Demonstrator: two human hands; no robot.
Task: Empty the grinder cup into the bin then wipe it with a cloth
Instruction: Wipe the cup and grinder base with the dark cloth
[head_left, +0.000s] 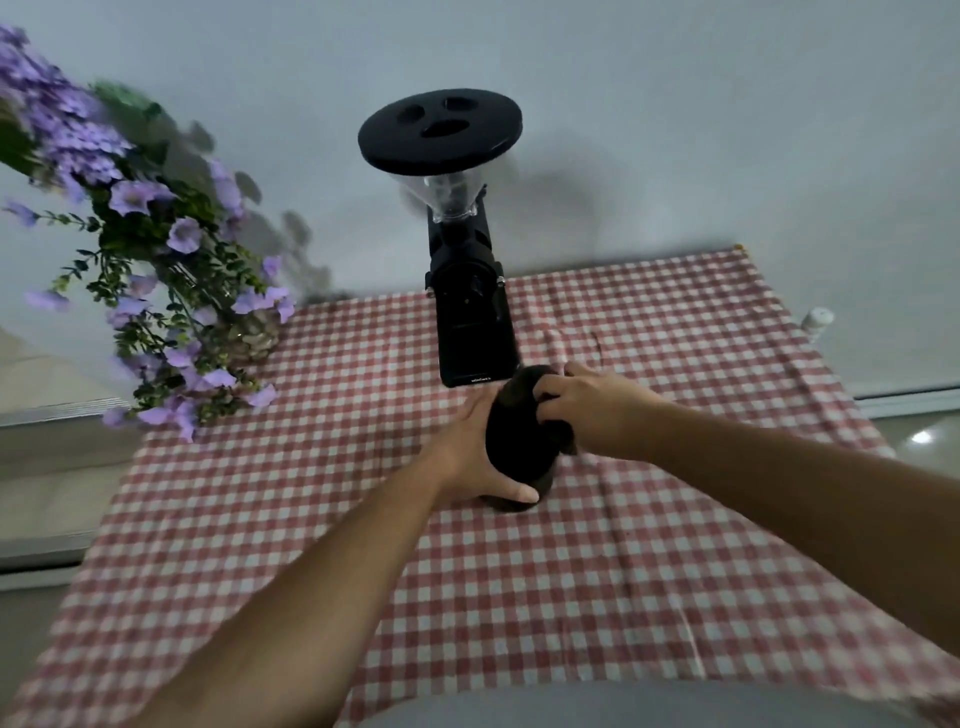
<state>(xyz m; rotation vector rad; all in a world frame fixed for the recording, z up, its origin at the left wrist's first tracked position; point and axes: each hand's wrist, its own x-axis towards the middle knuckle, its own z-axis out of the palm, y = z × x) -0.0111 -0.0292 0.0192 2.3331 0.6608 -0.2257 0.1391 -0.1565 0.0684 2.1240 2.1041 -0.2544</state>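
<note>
A dark, rounded grinder cup sits just in front of the black coffee grinder on the red-and-white checked tablecloth. My left hand wraps the cup's left side, thumb across its near lower edge. My right hand grips the cup's upper right part, fingers curled over its top. The cup's opening and contents are hidden by my hands. No bin and no wiping cloth are visible.
The grinder has a clear hopper with a wide black lid and stands against a pale wall. A vase of purple flowers occupies the table's far left corner. A small white bottle stands beyond the right table edge.
</note>
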